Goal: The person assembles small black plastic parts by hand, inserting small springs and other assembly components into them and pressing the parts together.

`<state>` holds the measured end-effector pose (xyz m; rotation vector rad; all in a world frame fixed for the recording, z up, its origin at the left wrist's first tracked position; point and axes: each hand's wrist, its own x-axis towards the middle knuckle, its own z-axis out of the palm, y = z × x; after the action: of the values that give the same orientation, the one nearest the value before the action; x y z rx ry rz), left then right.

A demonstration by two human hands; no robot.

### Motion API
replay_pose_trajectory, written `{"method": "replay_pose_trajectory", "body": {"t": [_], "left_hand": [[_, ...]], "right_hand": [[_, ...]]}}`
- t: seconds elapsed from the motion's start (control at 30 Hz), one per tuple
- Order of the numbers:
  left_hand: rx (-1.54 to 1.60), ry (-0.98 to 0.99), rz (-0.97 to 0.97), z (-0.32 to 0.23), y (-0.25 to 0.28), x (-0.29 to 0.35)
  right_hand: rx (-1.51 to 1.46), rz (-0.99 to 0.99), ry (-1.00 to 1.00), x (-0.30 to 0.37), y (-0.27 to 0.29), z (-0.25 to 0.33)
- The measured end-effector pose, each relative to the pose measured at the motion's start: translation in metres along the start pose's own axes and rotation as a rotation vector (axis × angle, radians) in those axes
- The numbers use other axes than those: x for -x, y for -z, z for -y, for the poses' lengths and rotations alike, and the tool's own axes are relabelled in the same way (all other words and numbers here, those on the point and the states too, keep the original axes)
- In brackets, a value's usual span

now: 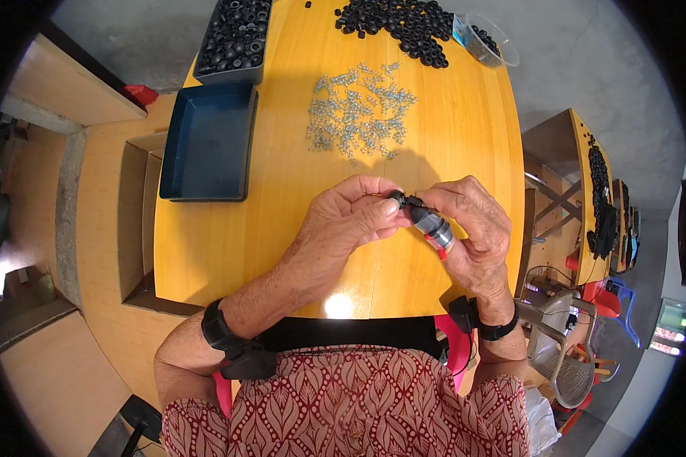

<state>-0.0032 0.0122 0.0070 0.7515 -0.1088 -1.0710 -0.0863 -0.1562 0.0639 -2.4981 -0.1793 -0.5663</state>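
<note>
Above the near half of the yellow wooden table, both my hands meet in front of me. My left hand (347, 222) pinches a small round black part (396, 197) between thumb and fingertips. Closed round a short hand tool (432, 227), my right hand (474, 228) brings its black end up against that part. The tool is dark, with a clear or silvery band and red at its lower end; its exact kind is not plain. Beyond the hands lies a loose spread of small shiny metal pieces (362, 110).
At the left stands a dark blue tray (249, 145), with a grey bin of black round parts (232, 46) behind it. More black parts (411, 27) are heaped at the far edge, beside a clear tub (503, 57). Chairs (572, 343) and another table (587, 198) stand at the right.
</note>
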Motion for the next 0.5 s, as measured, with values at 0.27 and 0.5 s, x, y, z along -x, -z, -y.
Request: {"method": "replay_pose_trajectory", "body": {"t": [0.27,0.5], "left_hand": [[-0.026,-0.014,0.002,-0.0005,-0.0007,0.0003],[0.002,-0.019,-0.046,-0.0005,-0.0013,0.0001]], "right_hand": [[-0.014,0.013,-0.006,0.0005,0.0014,-0.0007],[0.079,0.041,0.045,0.0031,0.0000,0.0024]]}}
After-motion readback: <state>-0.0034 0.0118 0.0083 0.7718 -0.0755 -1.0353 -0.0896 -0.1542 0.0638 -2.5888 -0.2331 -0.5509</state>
